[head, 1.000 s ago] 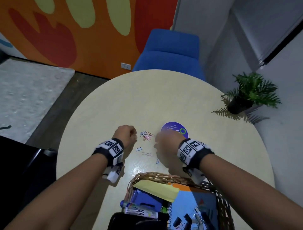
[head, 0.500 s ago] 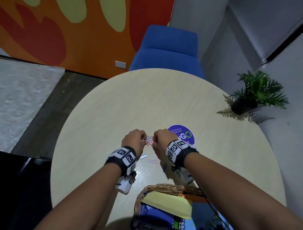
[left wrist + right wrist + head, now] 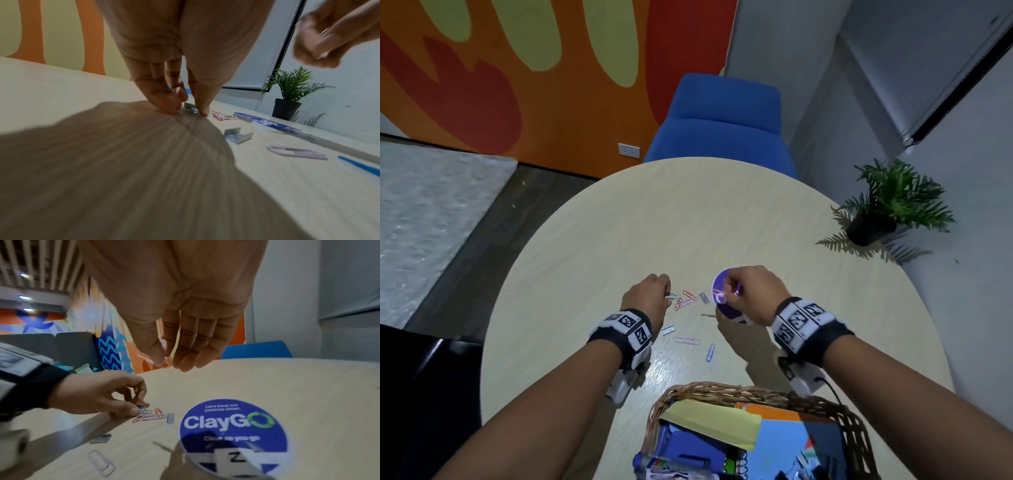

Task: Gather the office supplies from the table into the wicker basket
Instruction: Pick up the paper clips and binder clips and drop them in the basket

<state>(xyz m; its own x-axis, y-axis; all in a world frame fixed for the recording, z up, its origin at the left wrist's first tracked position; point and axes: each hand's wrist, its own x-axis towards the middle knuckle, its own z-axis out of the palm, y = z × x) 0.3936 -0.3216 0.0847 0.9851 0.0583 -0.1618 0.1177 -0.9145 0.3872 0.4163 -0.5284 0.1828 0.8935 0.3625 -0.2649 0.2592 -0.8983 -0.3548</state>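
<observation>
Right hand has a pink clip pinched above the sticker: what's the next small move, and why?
Probably carry it back and drop it into the wicker basket. The right hand already holds a pink paper clip clear of the table, while the left hand is busy pinching at the clip cluster.

We see a round, pale wood-grain surface (image 3: 619, 233) filling the middle of the head view. Near its centre lies a small cluster of coloured paper clips (image 3: 686, 300), with a strip of staples (image 3: 703, 297) just right of it and a round blue sticker (image 3: 722, 291) further right. Lower in the frame lie another staple strip (image 3: 668, 330), a pink paper clip (image 3: 686, 341) and a blue paper clip (image 3: 710, 352). A wicker basket (image 3: 722, 390) sits at the bottom edge, and a potted plant (image 3: 873, 228) at the right rim.
</observation>
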